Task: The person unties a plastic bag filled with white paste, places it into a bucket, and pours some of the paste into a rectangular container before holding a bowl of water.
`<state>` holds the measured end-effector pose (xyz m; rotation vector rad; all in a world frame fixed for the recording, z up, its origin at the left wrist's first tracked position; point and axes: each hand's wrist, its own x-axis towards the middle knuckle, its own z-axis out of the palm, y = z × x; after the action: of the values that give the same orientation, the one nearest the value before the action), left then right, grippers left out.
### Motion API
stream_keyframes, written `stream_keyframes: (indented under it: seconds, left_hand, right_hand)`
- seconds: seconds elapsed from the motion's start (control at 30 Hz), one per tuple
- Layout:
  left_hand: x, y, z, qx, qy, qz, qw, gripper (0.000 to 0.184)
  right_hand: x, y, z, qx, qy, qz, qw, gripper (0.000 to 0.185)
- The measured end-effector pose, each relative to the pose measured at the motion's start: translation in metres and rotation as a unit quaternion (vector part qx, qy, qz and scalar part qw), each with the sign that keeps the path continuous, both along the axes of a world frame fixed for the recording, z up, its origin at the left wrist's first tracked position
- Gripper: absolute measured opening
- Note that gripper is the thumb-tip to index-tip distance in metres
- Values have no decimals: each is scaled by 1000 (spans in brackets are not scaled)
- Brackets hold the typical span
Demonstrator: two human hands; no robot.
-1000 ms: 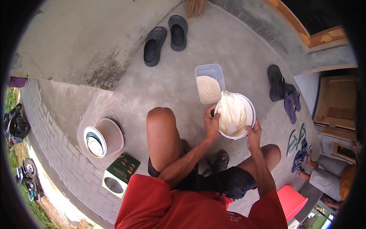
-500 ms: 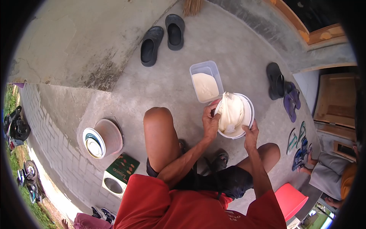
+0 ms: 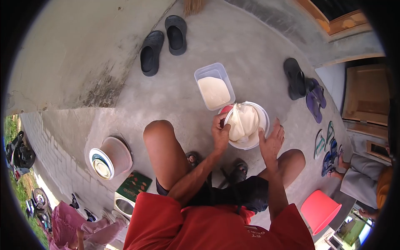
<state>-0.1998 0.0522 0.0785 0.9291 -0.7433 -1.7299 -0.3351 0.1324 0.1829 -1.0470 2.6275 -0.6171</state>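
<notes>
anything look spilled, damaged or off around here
The wall has a dark, blotchy stain near its bottom edge, perhaps damp or mould. No clear spill shows on the floor around the plastic tub or white bucket.

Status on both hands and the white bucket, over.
Left hand gripping rim of white bucket; right hand open at its right side. Pale bundle inside. Plastic tub of pale stuff close ahead, slightly left.
</notes>
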Motion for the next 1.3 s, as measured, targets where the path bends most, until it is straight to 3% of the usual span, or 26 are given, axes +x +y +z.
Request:
stream_keyframes:
  seconds: [0.03, 0.07, 0.13, 0.27, 0.33, 0.67, 0.73, 1.1, 1.2, 1.3]
  left_hand:
    - [0, 0, 0, 5, -12, -3, 1000, 44]
    - [1, -1, 3, 6, -12, -4, 1000, 44]
    - [4, -1, 6, 29, -28, -16, 999, 45]
    - [3, -2, 0, 12, -27, -10, 1000, 45]
    - [4, -2, 2, 4, -9, -12, 1000, 45]
    - [9, -2, -1, 0, -3, -19, 1000, 45]
    - [13, -4, 1, -35, -116, -28, 992, 42]
    - [23, -1, 6, 6, -207, -91, 974, 35]
    - [23, 0, -2, -19, -274, -89, 957, 31]
    - [30, 4, -19, -100, -356, -115, 922, 33]
  right_hand:
    - [7, -12, 5, -11, 256, 81, 963, 47]
    - [13, -27, 2, -10, 256, 80, 963, 47]
    - [19, -55, -6, -70, 194, 251, 946, 35]
    - [4, -64, -29, -95, 198, 281, 934, 15]
    - [1, -54, -11, -135, 149, 266, 943, 3]
    - [-23, -9, -14, -76, 124, 346, 927, 9]
    - [-24, -4, -16, -77, 120, 339, 930, 10]
    - [-23, 18, -35, -84, 123, 286, 947, 9]
    - [-33, 17, -37, -70, 124, 260, 955, 10]
    - [-29, 21, -39, -60, 135, 306, 941, 10]
